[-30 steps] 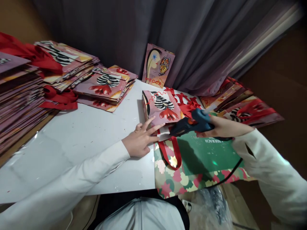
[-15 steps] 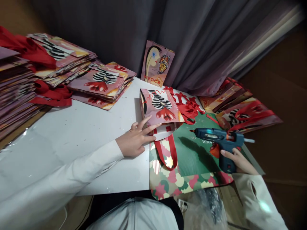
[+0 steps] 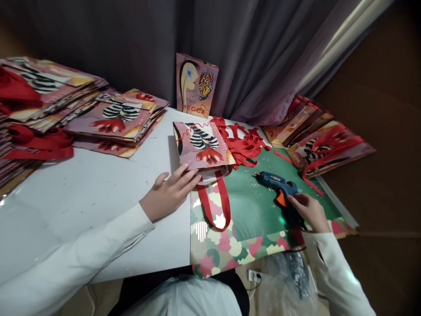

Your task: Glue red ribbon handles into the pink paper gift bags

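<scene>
My left hand (image 3: 171, 191) lies with its fingers stretched out, pressing on the near edge of a small pink paper bag (image 3: 200, 145) printed with a striped figure. The bag's red ribbon handle (image 3: 213, 204) loops toward me. My right hand (image 3: 307, 210) is closed round the grip of a blue glue gun (image 3: 278, 184), which rests on a large green paper bag (image 3: 259, 210) with a patterned border. The gun's nozzle points left.
Stacks of flat pink bags (image 3: 112, 118) lie at the left, with red ribbons (image 3: 36, 142) among them. One pink bag (image 3: 195, 85) stands upright against a grey curtain. Loose red ribbons (image 3: 245, 142) and more bags (image 3: 315, 136) lie at the right. A white table (image 3: 82, 193) carries everything.
My right hand drew the glue gun away from the pink bag's opening, moved it right and set it down on the green bag. My left hand stayed pressing on the pink bag.
</scene>
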The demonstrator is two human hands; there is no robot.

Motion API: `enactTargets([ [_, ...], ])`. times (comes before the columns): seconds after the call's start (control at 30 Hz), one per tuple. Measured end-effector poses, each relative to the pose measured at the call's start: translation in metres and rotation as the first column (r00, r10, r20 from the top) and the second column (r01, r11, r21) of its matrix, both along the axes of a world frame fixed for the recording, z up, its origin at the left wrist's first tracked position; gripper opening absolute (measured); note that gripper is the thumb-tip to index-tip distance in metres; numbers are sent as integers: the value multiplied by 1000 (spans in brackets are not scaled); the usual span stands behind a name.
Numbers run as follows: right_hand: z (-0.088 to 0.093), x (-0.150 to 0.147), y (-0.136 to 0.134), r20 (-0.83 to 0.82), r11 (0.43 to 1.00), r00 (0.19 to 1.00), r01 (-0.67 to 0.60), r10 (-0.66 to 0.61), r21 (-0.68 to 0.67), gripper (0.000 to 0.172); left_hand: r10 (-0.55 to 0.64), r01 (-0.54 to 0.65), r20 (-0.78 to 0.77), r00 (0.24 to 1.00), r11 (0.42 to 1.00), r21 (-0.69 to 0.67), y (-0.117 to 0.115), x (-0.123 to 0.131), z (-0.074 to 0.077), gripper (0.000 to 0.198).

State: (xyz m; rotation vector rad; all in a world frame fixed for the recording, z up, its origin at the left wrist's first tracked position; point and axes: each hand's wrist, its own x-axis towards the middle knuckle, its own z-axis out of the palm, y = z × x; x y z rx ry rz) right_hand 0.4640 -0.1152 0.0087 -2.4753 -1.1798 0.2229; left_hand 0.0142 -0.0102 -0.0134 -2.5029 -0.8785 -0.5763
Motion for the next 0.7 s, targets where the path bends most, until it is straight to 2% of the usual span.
enactTargets([
  [0.07,4,-20,2,218,997,974,-75,66,33,33,-26,24,16,1000,993,113,-10,5,1,40],
  [0.13,7,-54,9,331,954,913,-284,237,100,29,-112,110,5,994,982,154,-20,14,2,34],
  [0.17,8,-76,15,309,887,869,-442,386,136,27,-137,137,-11,991,981,140,-25,20,2,33],
  [0.2,9,-98,22,290,790,794,-591,534,161,27,-127,129,-25,992,985,112,-28,26,2,34],
  [0.27,10,-139,38,271,606,604,-791,750,87,30,-38,41,-55,998,998,41,-30,37,1,41],
  [0.33,9,-170,54,294,536,509,-844,809,-12,33,70,-71,-83,994,997,-18,-28,45,-2,47],
  [0.4,7,-187,68,304,518,475,-851,826,-79,34,132,-141,-125,983,988,-65,-23,48,-5,49],
  [0.53,3,-194,86,252,556,514,-820,820,-137,30,169,-202,-192,967,965,-167,-12,49,-9,49],
  [0.7,8,-200,99,211,610,574,-766,791,-203,23,215,-279,-207,954,886,-369,4,60,6,47],
])
